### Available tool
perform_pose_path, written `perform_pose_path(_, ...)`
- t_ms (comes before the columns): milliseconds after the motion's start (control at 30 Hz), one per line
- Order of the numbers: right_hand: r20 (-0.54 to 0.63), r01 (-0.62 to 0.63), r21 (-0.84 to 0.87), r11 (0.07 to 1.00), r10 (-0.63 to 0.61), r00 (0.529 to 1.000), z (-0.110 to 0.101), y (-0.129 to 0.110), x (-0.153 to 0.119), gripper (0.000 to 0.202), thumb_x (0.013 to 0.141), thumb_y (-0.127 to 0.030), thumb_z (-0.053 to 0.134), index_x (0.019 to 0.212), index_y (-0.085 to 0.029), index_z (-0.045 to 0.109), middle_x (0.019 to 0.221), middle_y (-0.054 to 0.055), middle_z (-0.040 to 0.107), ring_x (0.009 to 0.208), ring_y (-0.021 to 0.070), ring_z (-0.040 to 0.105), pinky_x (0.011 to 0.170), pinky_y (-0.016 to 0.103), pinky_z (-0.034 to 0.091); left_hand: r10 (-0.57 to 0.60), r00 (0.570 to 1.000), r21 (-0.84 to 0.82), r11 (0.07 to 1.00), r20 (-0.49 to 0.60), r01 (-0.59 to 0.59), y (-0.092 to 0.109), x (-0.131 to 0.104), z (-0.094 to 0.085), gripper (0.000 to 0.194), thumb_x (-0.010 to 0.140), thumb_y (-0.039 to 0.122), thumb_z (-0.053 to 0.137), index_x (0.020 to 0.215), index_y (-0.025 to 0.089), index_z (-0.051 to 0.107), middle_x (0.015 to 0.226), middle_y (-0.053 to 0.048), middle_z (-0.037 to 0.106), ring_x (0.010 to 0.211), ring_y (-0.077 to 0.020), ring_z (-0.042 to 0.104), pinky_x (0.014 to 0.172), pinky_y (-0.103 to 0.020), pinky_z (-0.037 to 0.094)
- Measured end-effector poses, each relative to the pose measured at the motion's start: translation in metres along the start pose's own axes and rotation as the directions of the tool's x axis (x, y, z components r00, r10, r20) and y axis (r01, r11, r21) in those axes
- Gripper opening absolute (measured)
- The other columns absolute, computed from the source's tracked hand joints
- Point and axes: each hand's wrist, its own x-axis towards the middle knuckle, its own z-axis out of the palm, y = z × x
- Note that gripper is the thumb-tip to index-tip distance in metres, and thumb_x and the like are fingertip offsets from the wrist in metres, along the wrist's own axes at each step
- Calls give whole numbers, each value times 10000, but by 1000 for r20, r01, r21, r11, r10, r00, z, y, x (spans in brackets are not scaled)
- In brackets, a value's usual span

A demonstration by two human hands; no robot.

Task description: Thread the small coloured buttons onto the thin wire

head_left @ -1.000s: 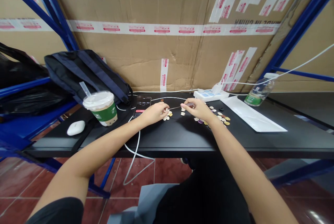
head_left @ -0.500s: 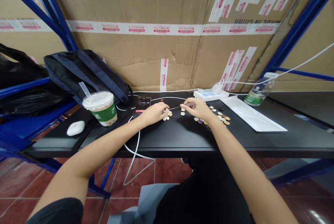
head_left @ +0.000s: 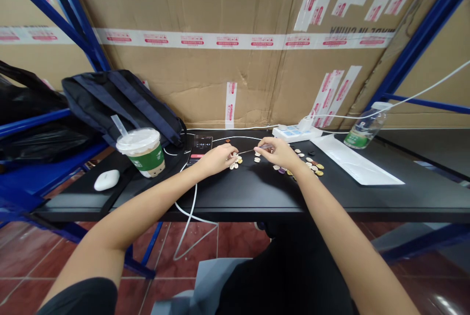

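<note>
My left hand (head_left: 220, 159) is closed in a pinch at the middle of the black table (head_left: 242, 192), over a small group of pale and yellow button-like pieces (head_left: 236, 165); what its fingertips grip is too small to make out. My right hand (head_left: 277, 152) is closed around the handle of a thin metal tool (head_left: 246, 152), whose tip reaches left to the fingertips of my left hand. Two pale pieces (head_left: 257, 160) lie between the hands. Several white, yellow, purple and brown pieces (head_left: 315, 166) are scattered beside and behind my right wrist.
A phone (head_left: 200, 148) with a running timer, a lidded drink cup (head_left: 143, 152), a white case (head_left: 106, 180) and a backpack (head_left: 125, 102) are at left. A power strip (head_left: 296, 132), a white sheet (head_left: 358, 161) and a plastic bottle (head_left: 366, 126) are at right. Cardboard stands behind.
The phone timer has advanced by one second. My right hand and the tool's handle have turned very slightly; my left hand looks the same.
</note>
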Motion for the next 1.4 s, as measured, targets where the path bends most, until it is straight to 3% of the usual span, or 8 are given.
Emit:
perform_pose_path(1200,12,11,-15,1000,-11,1000,2,4,0,360,906,-514,596,754,-194,655,765,52,692,696,181,627,667,310,492,-7,1000,8,1000,-3,7,0,0,0,204,940,206,573,1099,122,670,1013,-100,676,908,-194,654,845,-313,524)
perform_pose_path(1400,-29,14,-25,1000,-15,999,1,3,0,316,868,-505,647,802,-197,656,772,46,690,659,175,610,620,306,468,-2,1000,23,1000,10,2,0,0,0,204,941,204,571,1097,118,672,1011,-102,678,913,-197,655,848,-313,522)
